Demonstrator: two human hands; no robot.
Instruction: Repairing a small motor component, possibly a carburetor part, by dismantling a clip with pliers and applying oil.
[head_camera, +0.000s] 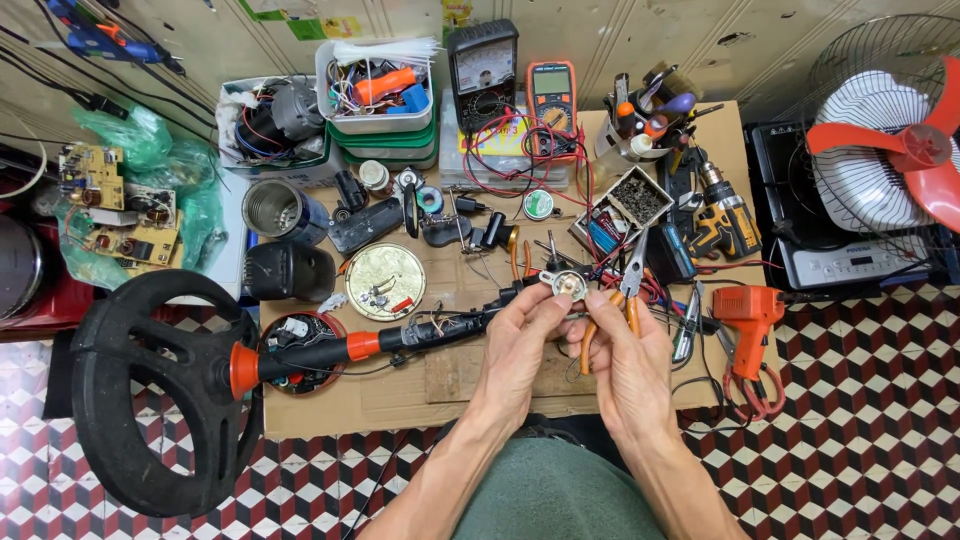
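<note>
Above cardboard, hands pinching metal part (pliers beside)

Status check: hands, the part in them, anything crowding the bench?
Left hand pinches small round metal part at fingertips. Right hand grips orange-handled pliers, tip beside part. Black-and-orange pole lies just left; wires and tools crowd behind.

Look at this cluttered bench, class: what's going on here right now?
A person sits at a cardboard-topped bench strewn with tools. Both hands meet above it: the left hand pinches a small round metal part at its fingertips, while the right hand grips orange-handled pliers beside that part. A black pole with an orange collar lies across the bench to the left, ending in a round black base. Two meters stand at the back.
</note>
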